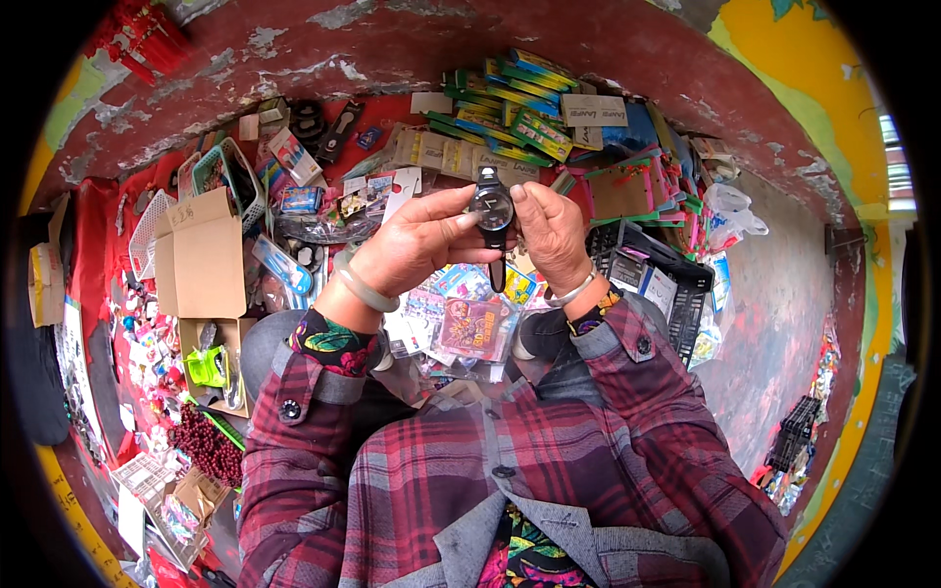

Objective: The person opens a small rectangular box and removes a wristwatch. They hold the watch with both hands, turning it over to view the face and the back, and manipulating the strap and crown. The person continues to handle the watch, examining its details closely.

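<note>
Both my hands hold a black wristwatch up in front of me, its round dark dial facing me and one strap end hanging down. My left hand grips the watch from the left, thumb near the case and fingers behind it. From the right, my right hand pinches the edge of the case between thumb and fingers. Below the watch, between my knees, lie packets in clear plastic, among them a reddish-brown square packet.
At the left stand an open cardboard box and a pale green basket. Long green and yellow boxes are stacked ahead. A black plastic crate is at the right. Dark red beads lie lower left.
</note>
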`<action>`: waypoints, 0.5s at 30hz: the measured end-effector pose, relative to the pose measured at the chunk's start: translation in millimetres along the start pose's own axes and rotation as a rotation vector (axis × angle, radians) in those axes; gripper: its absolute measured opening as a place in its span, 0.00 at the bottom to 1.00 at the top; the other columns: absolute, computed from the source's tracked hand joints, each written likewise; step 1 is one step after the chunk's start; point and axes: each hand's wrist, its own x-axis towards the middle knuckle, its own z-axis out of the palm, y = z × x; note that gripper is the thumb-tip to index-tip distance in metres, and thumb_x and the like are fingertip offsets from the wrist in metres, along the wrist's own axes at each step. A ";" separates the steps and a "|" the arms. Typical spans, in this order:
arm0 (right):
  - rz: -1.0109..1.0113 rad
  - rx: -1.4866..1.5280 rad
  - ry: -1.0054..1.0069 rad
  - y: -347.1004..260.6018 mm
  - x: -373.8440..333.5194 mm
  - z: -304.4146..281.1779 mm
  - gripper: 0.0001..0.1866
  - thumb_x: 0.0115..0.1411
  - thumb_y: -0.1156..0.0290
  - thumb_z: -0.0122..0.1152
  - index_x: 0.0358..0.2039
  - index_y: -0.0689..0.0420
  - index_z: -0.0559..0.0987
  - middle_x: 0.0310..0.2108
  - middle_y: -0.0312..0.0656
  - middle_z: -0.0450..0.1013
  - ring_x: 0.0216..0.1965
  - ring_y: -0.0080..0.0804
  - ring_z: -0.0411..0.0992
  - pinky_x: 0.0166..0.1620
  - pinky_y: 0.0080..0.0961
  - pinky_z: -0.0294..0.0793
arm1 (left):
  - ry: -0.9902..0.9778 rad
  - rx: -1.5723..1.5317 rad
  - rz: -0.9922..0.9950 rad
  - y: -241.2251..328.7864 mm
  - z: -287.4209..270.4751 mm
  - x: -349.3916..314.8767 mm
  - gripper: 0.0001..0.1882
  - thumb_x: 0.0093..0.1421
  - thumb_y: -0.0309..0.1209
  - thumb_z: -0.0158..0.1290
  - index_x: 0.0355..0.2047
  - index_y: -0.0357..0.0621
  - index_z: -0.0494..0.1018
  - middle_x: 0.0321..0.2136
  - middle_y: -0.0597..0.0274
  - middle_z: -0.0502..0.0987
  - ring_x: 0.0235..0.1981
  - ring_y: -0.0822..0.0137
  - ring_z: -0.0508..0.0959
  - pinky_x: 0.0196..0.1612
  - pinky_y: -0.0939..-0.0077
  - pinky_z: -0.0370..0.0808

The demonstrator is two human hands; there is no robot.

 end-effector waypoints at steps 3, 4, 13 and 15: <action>0.079 -0.004 -0.075 9.1 1.5 -4.4 0.15 0.62 0.62 0.49 0.24 0.60 0.70 0.16 0.41 0.64 0.19 0.29 0.66 0.24 0.25 0.63 | -0.016 -0.030 0.013 2.7 1.3 1.4 0.21 0.62 0.28 0.43 0.55 0.33 0.59 0.46 0.54 0.70 0.47 0.61 0.73 0.49 0.66 0.73; 0.020 -0.033 -0.032 8.5 1.5 -4.4 0.14 0.62 0.63 0.49 0.26 0.60 0.70 0.19 0.42 0.65 0.21 0.30 0.66 0.26 0.25 0.64 | -0.024 -0.044 0.021 3.6 1.6 1.8 0.21 0.62 0.28 0.43 0.55 0.33 0.59 0.46 0.54 0.71 0.47 0.61 0.73 0.49 0.66 0.73; -0.232 -0.262 0.034 -2.2 3.3 0.1 0.07 0.60 0.69 0.49 0.29 0.59 0.68 0.27 0.45 0.66 0.32 0.45 0.65 0.35 0.34 0.64 | 0.004 -0.066 0.015 3.9 1.1 1.3 0.21 0.62 0.28 0.43 0.55 0.33 0.58 0.46 0.54 0.70 0.46 0.62 0.74 0.49 0.67 0.73; -0.219 -0.266 0.031 0.0 1.7 -0.9 0.07 0.61 0.70 0.48 0.29 0.59 0.68 0.27 0.45 0.66 0.31 0.45 0.65 0.34 0.35 0.64 | 0.002 -0.051 0.004 1.9 0.3 1.8 0.21 0.62 0.27 0.42 0.55 0.33 0.58 0.46 0.54 0.70 0.46 0.62 0.74 0.49 0.67 0.73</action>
